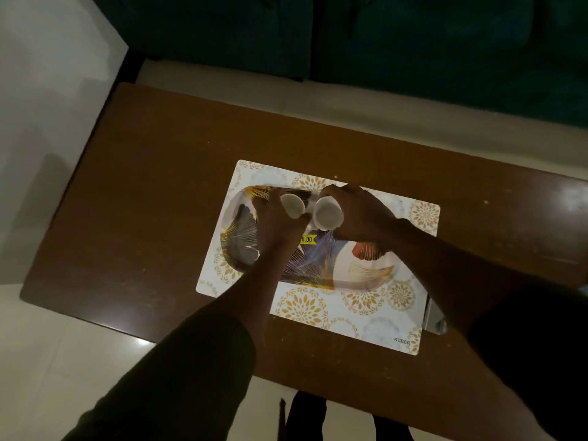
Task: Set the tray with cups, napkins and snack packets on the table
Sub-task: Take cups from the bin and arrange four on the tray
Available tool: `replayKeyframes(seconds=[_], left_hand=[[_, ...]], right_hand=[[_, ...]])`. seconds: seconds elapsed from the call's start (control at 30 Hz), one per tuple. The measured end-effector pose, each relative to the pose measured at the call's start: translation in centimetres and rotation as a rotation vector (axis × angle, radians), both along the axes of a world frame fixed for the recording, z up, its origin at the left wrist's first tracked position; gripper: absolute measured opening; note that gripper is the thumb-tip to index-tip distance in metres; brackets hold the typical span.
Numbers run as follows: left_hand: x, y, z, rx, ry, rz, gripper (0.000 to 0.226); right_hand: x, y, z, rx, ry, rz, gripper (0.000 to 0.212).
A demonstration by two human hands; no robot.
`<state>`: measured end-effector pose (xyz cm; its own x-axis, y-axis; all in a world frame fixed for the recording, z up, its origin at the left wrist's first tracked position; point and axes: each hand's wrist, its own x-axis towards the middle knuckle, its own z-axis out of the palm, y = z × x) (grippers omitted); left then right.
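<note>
Your two hands meet over the tray (pixel 356 275), each closed around a white cup. Your left hand (pixel 276 224) grips the smaller-looking cup (pixel 293 203) from its near left side, fingers curled round the wall, mouth facing up. Your right hand (pixel 359 214) wraps the second cup (pixel 327 214) from the right, and that cup tilts its open mouth toward you. The two cups sit just beside each other, rims nearly touching, above the tray's far middle; whether either base rests on the tray cannot be told.

The tray is an oval with a fan-pattern print and a yellow price sticker (pixel 307 239) near its centre. It lies on a white placemat (pixel 366 316) with gold floral medallions, inside the mat's edges on all sides. The tray's right half and near rim are bare; its left end is partly hidden by your left wrist.

The mat lies at a slight angle on the brown worktop (pixel 143 202), its near right corner close to the worktop's near edge. Wide bare wood stretches to the left of the mat and along the far side. A shiny metal piece (pixel 435 316) lies just beside the mat's right edge, near your right forearm. Beyond the far edge stands a dark green sofa (pixel 413 43); pale floor tiles (pixel 47 122) border the worktop on the left and near sides.
</note>
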<state>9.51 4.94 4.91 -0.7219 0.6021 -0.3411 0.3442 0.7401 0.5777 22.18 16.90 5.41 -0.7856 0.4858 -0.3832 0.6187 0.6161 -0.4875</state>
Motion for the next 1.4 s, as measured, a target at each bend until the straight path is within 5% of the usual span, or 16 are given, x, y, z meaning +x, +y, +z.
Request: replayKeyframes(seconds=[0.3, 0.57, 0.87, 1.13, 1.4], left_hand=[[-2.3, -2.5, -0.2, 0.097, -0.032, -0.235, 0.092], [-3.9, -3.0, -0.5, 0.126, 0.203, -0.518, 0.072], [-3.8, -4.3, -1.1, 0.103, 0.05, -0.084, 0.081], [-2.1, -1.7, -1.0, 0.197, 0.021, -0.287, 0.066], [-1.2, -1.6, -1.0, 0.296, 0.048, -0.252, 0.061]], right_hand=[[-0.2, -0.6, -0.4, 0.069, 0.043, 0.142, 0.084], [1.8, -5.1, -1.1, 0.189, 0.182, -0.409, 0.09], [-0.2, -4.7, 0.6, 0.02, 0.288, -0.402, 0.066], [0.4, -5.5, 0.3, 0.015, 0.328, -0.456, 0.063], [0.2, -6.1, -0.2, -0.018, 0.314, -0.587, 0.069]])
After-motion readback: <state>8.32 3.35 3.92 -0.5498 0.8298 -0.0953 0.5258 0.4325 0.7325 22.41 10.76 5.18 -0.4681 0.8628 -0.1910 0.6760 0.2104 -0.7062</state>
